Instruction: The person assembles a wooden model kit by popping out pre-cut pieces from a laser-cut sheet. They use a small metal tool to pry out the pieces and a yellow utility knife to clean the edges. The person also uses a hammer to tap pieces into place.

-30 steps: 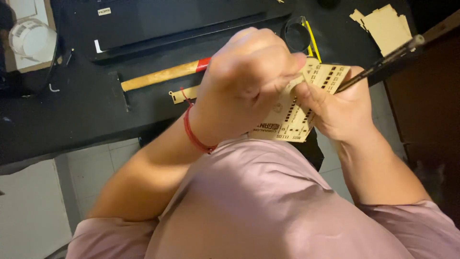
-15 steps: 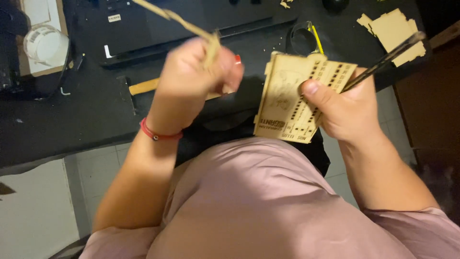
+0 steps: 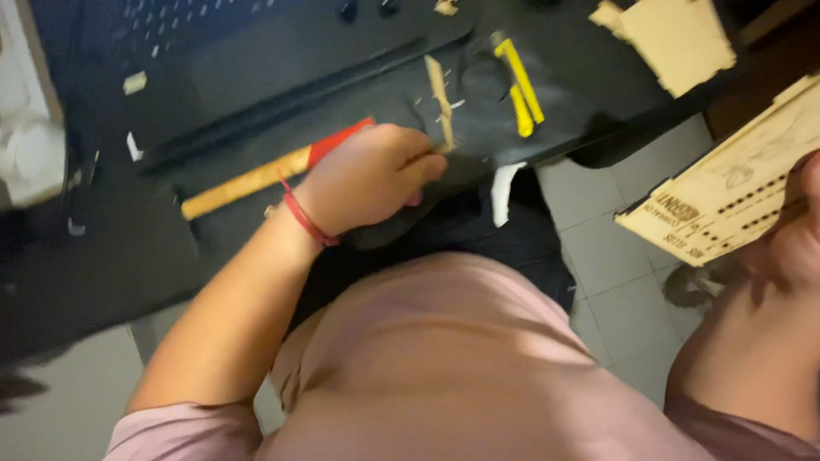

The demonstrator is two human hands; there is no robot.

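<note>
My left hand (image 3: 367,175), with a red band at the wrist, rests at the near edge of the black table (image 3: 102,265). Its fingers are closed on the lower end of a thin wooden strip (image 3: 439,94), which lies pointing away across the table top. My right hand (image 3: 794,230) is at the far right edge of the view, off the table and over the tiled floor. It grips a thin plywood sheet (image 3: 735,183) cut with rows of small slots. Most of that hand is out of frame.
A tool with a wooden handle and a red section (image 3: 256,177) lies just beyond my left wrist. A yellow-handled tool (image 3: 518,84) lies right of the strip. A plywood offcut (image 3: 675,38) sits at the back right, a white scrap (image 3: 504,192) at the table edge, and a white object (image 3: 30,154) at far left.
My left hand has come down from in front of me to the table, bringing the wooden strip with it. My right hand has carried the plywood sheet away to the right.
</note>
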